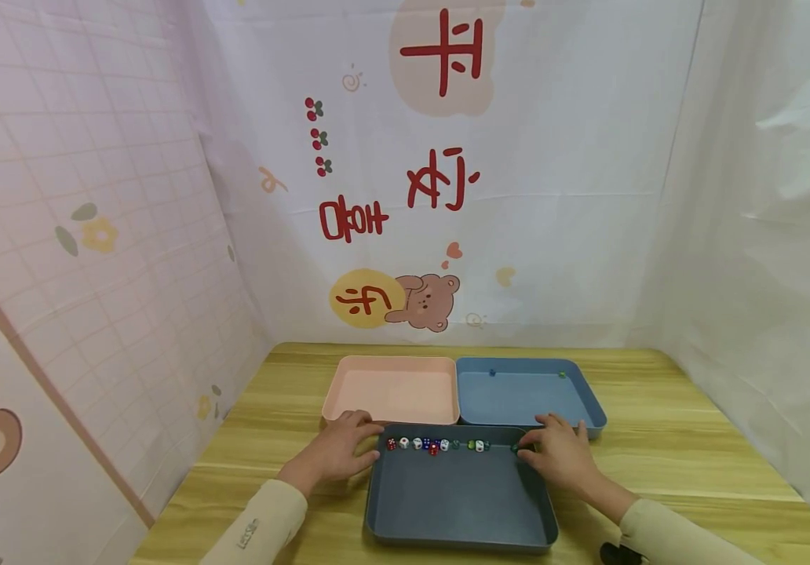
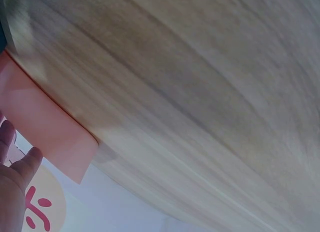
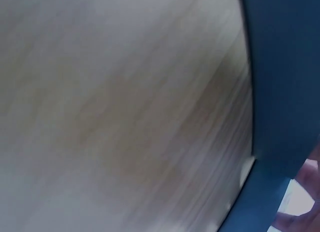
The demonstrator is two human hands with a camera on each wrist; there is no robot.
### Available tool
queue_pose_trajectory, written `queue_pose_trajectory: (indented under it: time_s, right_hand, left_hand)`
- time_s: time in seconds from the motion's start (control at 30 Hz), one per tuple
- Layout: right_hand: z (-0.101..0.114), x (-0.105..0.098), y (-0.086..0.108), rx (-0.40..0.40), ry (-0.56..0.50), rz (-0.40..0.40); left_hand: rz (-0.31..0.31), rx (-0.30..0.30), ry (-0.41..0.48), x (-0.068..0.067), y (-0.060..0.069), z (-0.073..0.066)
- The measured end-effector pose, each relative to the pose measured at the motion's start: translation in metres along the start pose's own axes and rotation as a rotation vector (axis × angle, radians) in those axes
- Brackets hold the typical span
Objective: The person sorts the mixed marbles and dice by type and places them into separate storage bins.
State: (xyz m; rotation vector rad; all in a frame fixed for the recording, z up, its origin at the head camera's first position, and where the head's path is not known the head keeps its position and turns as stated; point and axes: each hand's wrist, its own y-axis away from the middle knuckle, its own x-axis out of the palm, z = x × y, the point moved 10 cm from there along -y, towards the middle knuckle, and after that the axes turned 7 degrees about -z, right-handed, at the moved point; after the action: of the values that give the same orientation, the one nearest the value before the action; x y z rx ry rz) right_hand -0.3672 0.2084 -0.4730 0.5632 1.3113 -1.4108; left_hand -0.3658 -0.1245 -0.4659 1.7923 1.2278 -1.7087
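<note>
A dark grey-blue tray (image 1: 461, 502) lies in front of me, with a row of several small dice near its far wall, among them a red die (image 1: 392, 444), a white die (image 1: 404, 443) and a green die (image 1: 472, 445). My left hand (image 1: 343, 446) is at its far left corner, fingers loosely spread beside the rim and near the red die. My right hand (image 1: 563, 455) is over the far right corner. Its thumb and fingertips are beside a dark die (image 1: 515, 448); whether they pinch it is too small to see.
Behind the dark tray stand a pink tray (image 1: 391, 388) and a blue tray (image 1: 525, 400), side by side. The blue one holds a small blue die (image 1: 493, 373) and a green die (image 1: 562, 375). A black object (image 1: 619, 554) lies by the right sleeve. Printed cloth hangs behind the wooden table (image 1: 687, 455).
</note>
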Motion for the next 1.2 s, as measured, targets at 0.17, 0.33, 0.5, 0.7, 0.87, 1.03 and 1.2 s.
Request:
queue_pose_trajectory:
  time_s: [0.17, 0.33, 0.5, 0.7, 0.87, 1.03, 1.2]
  right_hand:
    - [0.0054, 0.0007, -0.0006, -0.019, 0.073, -0.010]
    - [0.0075, 0.0008, -0.0015, -0.017, 0.091, -0.021]
    - [0.0085, 0.0029, -0.0028, -0.006, 0.089, -0.010]
    - [0.0086, 0.0059, -0.0032, -0.004, 0.103, 0.011]
    - [0.0093, 0.0054, -0.0038, -0.009, 0.106, 0.010]
    - [0.0094, 0.0044, -0.0047, -0.015, 0.072, 0.007]
    - [0.0093, 0.0027, -0.0055, -0.030, 0.042, -0.018]
  left_hand:
    - [0.000, -0.001, 0.005, 0.0022, 0.0000, 0.0016]
    - [0.000, 0.004, 0.005, 0.0037, -0.0008, 0.0025]
    - [0.002, 0.008, -0.008, 0.0046, -0.0016, 0.0027]
    - [0.005, 0.002, -0.009, 0.0046, -0.0014, 0.0024]
    - [0.001, 0.002, -0.014, 0.0037, -0.0012, 0.0023]
    - [0.006, -0.003, -0.017, 0.0040, -0.0009, 0.0031]
    - [0.014, -0.010, -0.012, 0.0044, -0.0007, 0.0035]
